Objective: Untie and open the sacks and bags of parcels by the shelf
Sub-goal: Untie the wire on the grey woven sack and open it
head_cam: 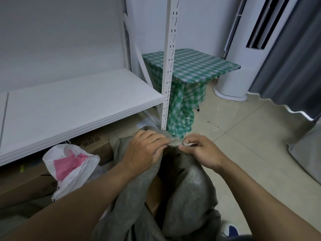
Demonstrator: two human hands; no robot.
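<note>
Your left hand (147,147) and right hand (199,150) both pinch the grey sack (187,188) top; it looks soft and floppy, so hold near the knot.

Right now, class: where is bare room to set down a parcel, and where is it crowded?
Bare: the white shelf board left of the perforated upright; the checked tabletop behind it; the tiled floor between the grey sack and the curtain. Crowded: under the shelf, cardboard boxes and a white bag; left hand and right hand hold the sack's mouth.

Coarse woven grey sack (187,193), matt white shelf (73,105), checked cloth (191,66), cardboard box (93,145)
</note>
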